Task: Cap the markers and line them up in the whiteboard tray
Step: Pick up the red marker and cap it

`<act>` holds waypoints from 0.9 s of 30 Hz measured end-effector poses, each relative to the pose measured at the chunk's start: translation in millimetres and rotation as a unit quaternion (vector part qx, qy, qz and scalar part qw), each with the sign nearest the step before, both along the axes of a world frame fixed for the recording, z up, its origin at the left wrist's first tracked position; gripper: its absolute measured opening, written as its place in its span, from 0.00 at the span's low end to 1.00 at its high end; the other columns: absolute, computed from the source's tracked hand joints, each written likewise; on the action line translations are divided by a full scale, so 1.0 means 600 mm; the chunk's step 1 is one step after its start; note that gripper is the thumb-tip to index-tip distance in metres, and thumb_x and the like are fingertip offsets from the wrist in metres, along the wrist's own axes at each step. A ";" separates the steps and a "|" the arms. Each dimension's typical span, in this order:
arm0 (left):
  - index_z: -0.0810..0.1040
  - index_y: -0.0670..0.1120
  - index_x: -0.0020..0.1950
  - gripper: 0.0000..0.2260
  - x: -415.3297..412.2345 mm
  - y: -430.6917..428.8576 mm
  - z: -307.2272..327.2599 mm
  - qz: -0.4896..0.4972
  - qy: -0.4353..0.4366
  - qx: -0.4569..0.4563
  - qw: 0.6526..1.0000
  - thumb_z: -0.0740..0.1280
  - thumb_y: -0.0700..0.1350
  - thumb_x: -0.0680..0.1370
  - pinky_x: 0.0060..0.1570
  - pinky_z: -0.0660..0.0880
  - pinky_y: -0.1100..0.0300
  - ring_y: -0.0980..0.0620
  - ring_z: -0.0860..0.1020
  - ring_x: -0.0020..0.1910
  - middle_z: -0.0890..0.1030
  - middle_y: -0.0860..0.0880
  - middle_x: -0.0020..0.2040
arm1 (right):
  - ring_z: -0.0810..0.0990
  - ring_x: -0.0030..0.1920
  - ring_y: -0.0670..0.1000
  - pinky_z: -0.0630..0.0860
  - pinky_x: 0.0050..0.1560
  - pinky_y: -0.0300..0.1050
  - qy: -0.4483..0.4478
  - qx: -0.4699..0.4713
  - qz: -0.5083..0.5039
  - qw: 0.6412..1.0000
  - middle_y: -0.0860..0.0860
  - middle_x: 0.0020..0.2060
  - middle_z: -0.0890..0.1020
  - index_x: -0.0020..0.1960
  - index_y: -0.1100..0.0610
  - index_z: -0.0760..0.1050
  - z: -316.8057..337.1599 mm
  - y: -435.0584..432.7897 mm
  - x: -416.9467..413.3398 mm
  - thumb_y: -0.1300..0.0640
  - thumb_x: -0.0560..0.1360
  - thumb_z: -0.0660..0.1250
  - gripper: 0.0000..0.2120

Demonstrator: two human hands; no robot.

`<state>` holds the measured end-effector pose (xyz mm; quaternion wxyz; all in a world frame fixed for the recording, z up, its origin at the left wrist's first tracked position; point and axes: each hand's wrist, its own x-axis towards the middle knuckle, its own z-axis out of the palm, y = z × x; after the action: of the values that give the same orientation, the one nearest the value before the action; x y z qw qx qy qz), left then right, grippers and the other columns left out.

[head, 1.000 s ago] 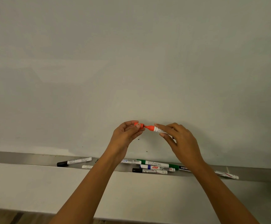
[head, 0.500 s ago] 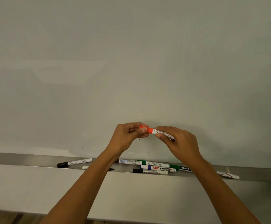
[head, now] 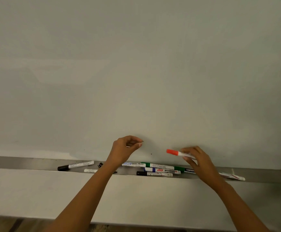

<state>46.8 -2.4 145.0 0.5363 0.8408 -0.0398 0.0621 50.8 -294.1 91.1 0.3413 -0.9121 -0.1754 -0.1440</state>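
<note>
Hands now separated: right hand [head: 197, 160] pinches the capped red marker [head: 178, 153] at centre-right, above the tray [head: 27, 163]; left hand [head: 126, 148] has let go, fingers curled empty. Board free above; markers crowd tray centre.

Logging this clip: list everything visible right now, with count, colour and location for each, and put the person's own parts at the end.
Whiteboard: one, off-white, fills the upper view.
Tray: one, grey metal, along the board's lower edge.
Red-capped marker: one, white barrel, held above the tray.
Black-capped marker: one, tray's left part.
Green markers: apparently two, end to end, tray centre.
Blue-banded marker: one, tray centre.
Other markers: several, partly hidden; exact count unclear.
Left hand: fingers curled, holding nothing visible.
Right hand: grips the red-capped marker.
</note>
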 end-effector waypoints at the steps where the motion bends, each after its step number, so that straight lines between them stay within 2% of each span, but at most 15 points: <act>1: 0.81 0.53 0.46 0.03 -0.001 0.005 -0.008 0.007 0.005 0.009 1.000 0.70 0.46 0.73 0.40 0.73 0.77 0.64 0.79 0.41 0.82 0.57 0.41 | 0.78 0.49 0.52 0.74 0.49 0.49 0.006 -0.018 -0.017 1.000 0.49 0.48 0.78 0.54 0.53 0.77 -0.018 -0.021 -0.004 0.64 0.73 0.67 0.11; 3: 0.81 0.51 0.48 0.04 -0.002 0.017 -0.027 0.029 0.016 0.020 0.999 0.70 0.46 0.73 0.39 0.71 0.75 0.63 0.78 0.40 0.82 0.55 0.41 | 0.78 0.48 0.54 0.72 0.48 0.46 0.027 -0.048 -0.040 0.998 0.50 0.46 0.78 0.53 0.54 0.78 -0.049 -0.060 -0.016 0.66 0.72 0.68 0.13; 6: 0.82 0.48 0.49 0.05 -0.003 0.037 -0.052 0.061 0.035 0.030 0.997 0.70 0.45 0.74 0.40 0.70 0.75 0.62 0.78 0.40 0.82 0.51 0.42 | 0.78 0.47 0.52 0.73 0.47 0.44 0.054 -0.078 -0.048 0.994 0.51 0.46 0.80 0.53 0.53 0.78 -0.080 -0.095 -0.032 0.65 0.72 0.69 0.12; 10: 0.82 0.46 0.50 0.06 -0.003 0.063 -0.077 0.098 0.058 0.038 0.993 0.70 0.43 0.74 0.40 0.70 0.73 0.56 0.78 0.41 0.82 0.47 0.43 | 0.78 0.46 0.50 0.73 0.46 0.43 0.063 -0.062 -0.072 0.993 0.47 0.44 0.79 0.51 0.51 0.76 -0.104 -0.105 -0.040 0.62 0.71 0.70 0.11; 14: 0.81 0.43 0.51 0.07 -0.003 0.087 -0.093 0.122 0.076 0.059 0.988 0.69 0.40 0.74 0.46 0.73 0.62 0.51 0.78 0.44 0.84 0.43 0.46 | 0.76 0.47 0.47 0.70 0.47 0.40 0.062 -0.050 -0.064 0.995 0.44 0.44 0.78 0.49 0.45 0.73 -0.116 -0.099 -0.042 0.62 0.72 0.70 0.14; 17: 0.81 0.42 0.50 0.07 -0.002 0.105 -0.104 0.135 0.085 0.075 0.984 0.69 0.39 0.74 0.49 0.77 0.57 0.50 0.79 0.44 0.84 0.42 0.47 | 0.75 0.48 0.48 0.70 0.49 0.40 0.038 -0.080 -0.055 0.995 0.45 0.45 0.78 0.49 0.48 0.77 -0.119 -0.098 -0.035 0.62 0.71 0.70 0.12; 19: 0.82 0.41 0.49 0.06 -0.003 0.118 -0.112 0.140 0.090 0.100 0.981 0.69 0.38 0.73 0.48 0.76 0.58 0.49 0.79 0.42 0.84 0.42 0.47 | 0.75 0.48 0.49 0.70 0.50 0.41 0.025 -0.095 -0.052 0.994 0.47 0.46 0.78 0.49 0.51 0.79 -0.123 -0.096 -0.033 0.64 0.70 0.71 0.11; 23: 0.81 0.41 0.48 0.06 -0.010 0.141 -0.133 0.092 0.127 0.201 0.967 0.70 0.39 0.73 0.44 0.72 0.61 0.48 0.79 0.43 0.83 0.42 0.47 | 0.75 0.46 0.53 0.73 0.47 0.44 0.003 -0.096 -0.058 0.994 0.50 0.44 0.79 0.49 0.54 0.81 -0.126 -0.086 -0.034 0.66 0.69 0.71 0.12; 27: 0.81 0.42 0.50 0.08 -0.019 0.151 -0.142 0.030 0.136 0.253 0.957 0.72 0.42 0.71 0.53 0.74 0.56 0.47 0.79 0.50 0.81 0.44 0.50 | 0.75 0.46 0.51 0.72 0.48 0.42 -0.008 -0.080 -0.048 0.996 0.51 0.45 0.78 0.51 0.53 0.81 -0.120 -0.063 -0.030 0.66 0.70 0.70 0.13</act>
<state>35.6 88.3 59.6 0.3041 0.9504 0.0441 -0.0484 33.1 -331.7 19.2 0.2582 -0.9428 -0.1454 -0.1528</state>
